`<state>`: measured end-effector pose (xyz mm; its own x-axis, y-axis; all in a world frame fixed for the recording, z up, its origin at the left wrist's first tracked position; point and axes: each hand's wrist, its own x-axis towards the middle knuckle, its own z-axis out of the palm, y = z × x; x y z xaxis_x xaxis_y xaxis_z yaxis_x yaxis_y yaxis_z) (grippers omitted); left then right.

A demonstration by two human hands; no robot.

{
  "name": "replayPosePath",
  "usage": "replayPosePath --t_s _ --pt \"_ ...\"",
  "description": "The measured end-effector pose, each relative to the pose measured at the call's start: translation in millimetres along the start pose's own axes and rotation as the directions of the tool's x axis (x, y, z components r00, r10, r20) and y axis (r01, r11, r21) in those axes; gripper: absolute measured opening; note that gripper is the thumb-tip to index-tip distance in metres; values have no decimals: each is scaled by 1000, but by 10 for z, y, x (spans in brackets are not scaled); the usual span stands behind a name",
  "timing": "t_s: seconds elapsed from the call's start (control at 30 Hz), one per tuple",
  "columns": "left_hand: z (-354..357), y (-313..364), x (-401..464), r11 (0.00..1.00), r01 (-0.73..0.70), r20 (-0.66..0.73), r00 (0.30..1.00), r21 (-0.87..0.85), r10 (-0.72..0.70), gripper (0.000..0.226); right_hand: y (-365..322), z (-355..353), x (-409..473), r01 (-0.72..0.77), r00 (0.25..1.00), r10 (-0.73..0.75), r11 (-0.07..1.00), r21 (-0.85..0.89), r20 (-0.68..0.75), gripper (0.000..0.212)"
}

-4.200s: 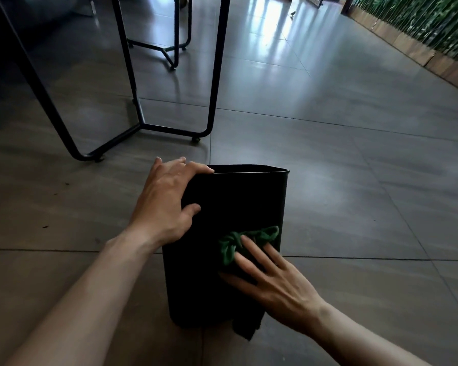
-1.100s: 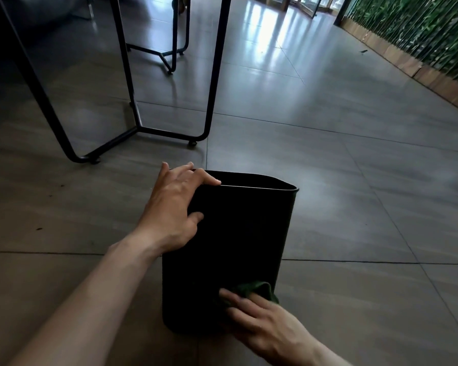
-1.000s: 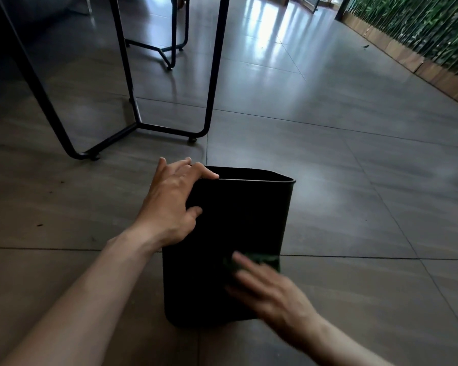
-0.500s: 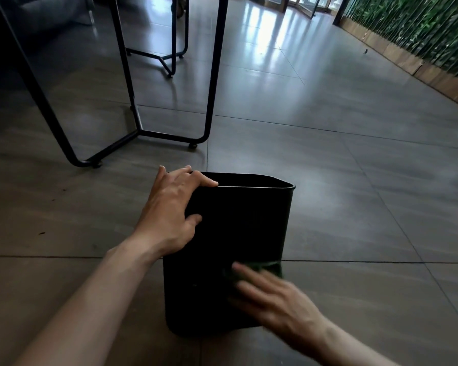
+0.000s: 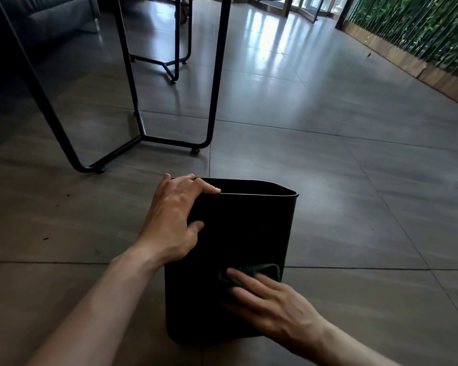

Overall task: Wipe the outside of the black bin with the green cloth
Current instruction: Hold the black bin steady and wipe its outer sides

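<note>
Black plastic, the bin point(image 5: 238, 233) stands upright on the grey tiled floor point(image 5: 354, 207), its long axis vertical and its open mouth pointing up, slightly away from the camera. Nearest, the right hand point(image 5: 273, 305) lies flat against the bin's lower near wall, fingers straight and spread, pressing the green cloth point(image 5: 262, 270) against the plastic near the bin's right edge. Higher, on the left, the left hand point(image 5: 175, 220) grips the near-left corner of the rim, fingers curled over the top, thumb on the near wall. Farther off to the left stand black metal table legs point(image 5: 214, 75); a green plant wall point(image 5: 421, 27) lines the far right.
</note>
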<state>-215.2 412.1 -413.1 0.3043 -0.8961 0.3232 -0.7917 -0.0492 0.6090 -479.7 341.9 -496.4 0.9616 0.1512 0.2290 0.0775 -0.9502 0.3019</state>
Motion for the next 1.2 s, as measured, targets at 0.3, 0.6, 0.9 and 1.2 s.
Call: replayPosePath --t_s 0.3,0.6,0.9,1.2 --pt "-15 -14 9 1000 21 -13 1000 0 -21 67 356 -137 353 -447 856 462 887 118 -232 36" --pt "0 -6 -14 1000 5 -13 1000 2 -5 65 21 -53 115 -239 963 252 962 132 -96 34" --pt "5 13 5 1000 2 -17 1000 7 -2 65 -9 -39 253 -241 951 260 962 128 -166 31" --pt "19 29 10 1000 -9 -6 1000 -4 9 66 249 -244 315 -429 862 476 868 249 -174 35"
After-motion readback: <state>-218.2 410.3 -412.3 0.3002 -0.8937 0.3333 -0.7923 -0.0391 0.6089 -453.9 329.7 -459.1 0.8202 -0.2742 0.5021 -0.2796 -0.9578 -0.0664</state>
